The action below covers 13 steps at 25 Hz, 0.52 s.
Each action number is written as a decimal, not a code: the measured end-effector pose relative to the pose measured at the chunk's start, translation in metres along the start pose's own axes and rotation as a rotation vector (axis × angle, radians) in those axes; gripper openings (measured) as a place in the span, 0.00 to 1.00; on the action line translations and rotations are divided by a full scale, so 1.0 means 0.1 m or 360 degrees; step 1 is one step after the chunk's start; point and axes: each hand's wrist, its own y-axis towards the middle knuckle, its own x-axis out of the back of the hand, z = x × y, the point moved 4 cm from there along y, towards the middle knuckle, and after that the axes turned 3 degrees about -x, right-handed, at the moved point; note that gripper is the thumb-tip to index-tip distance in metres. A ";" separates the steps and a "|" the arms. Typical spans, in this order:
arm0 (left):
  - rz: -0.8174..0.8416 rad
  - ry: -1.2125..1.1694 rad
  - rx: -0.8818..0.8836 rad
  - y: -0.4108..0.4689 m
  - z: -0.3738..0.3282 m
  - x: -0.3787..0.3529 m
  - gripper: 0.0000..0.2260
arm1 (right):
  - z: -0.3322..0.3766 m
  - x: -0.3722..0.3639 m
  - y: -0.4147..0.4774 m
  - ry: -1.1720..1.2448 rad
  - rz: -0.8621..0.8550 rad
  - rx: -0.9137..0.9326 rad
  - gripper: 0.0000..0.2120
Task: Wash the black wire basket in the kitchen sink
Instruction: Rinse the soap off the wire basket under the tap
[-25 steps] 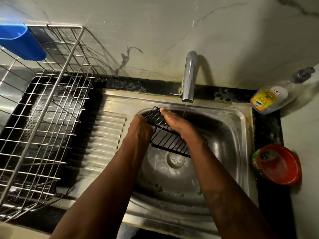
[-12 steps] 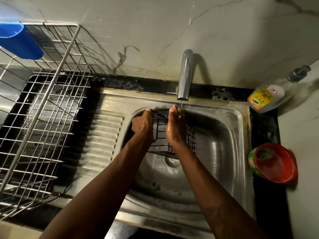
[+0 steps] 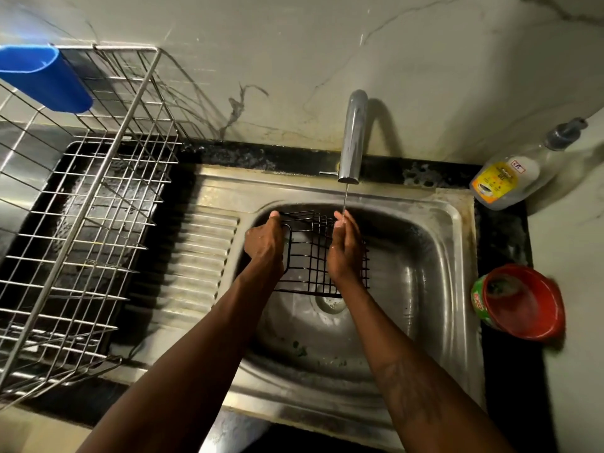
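Partly hidden, black wire-grid basket over steel sink: left hand clamped on rim, right hand flat against it.

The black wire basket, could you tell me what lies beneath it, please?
Through the basket shows the steel sink floor, with the drain at its near edge. The left hand and right hand cover its sides, hiding what lies below there.

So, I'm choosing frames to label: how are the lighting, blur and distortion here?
Head view: dim overall, with glare on the tap and the sink rim; the tap casts a hard shadow on the wall to its right; rack wires bow from wide-angle distortion; the bowl looks slightly smeared; basket, left hand and right hand are sharp.
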 end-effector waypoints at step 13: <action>-0.0193 0.0225 0.0066 0.17 0.14 0.01 0.39 | 0.29 0.00 0.31 -0.0330 0.0309 -0.1190 0.28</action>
